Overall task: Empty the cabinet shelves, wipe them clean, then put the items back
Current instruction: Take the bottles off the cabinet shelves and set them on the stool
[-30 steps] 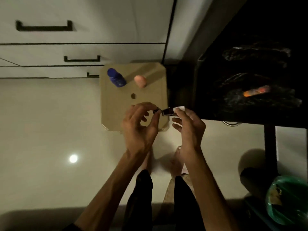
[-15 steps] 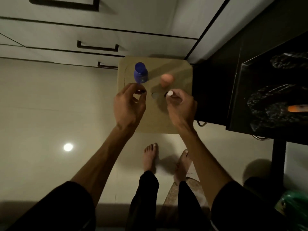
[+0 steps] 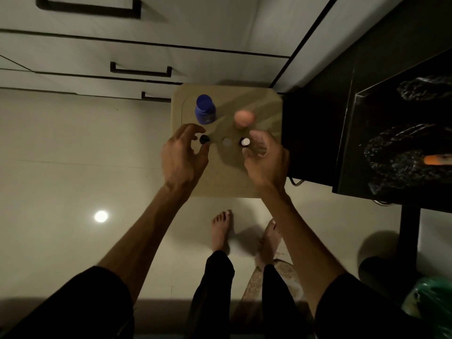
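A tan square stool [image 3: 220, 179] stands on the floor below me. On it are a blue bottle [image 3: 205, 110], a pink egg-shaped item [image 3: 244, 118], a small dark-capped bottle [image 3: 204, 139] and a small white-capped bottle [image 3: 245, 142], with a round hole [image 3: 227, 141] between the two small ones. My left hand [image 3: 183, 157] hovers just beside the dark-capped bottle, fingers spread and apart from it. Next to the white-capped bottle my right hand [image 3: 265, 160] is spread too, holding nothing.
White drawers with black handles [image 3: 140, 69] line the far side. A dark cabinet [image 3: 396, 143] with an orange item [image 3: 437, 159] inside is on the right. My bare feet [image 3: 221, 231] stand on the pale floor; a green bag [image 3: 430, 299] lies bottom right.
Both hands carried the small bottles down to the stool, set them either side of the hole and let go; the fingers have spread apart.
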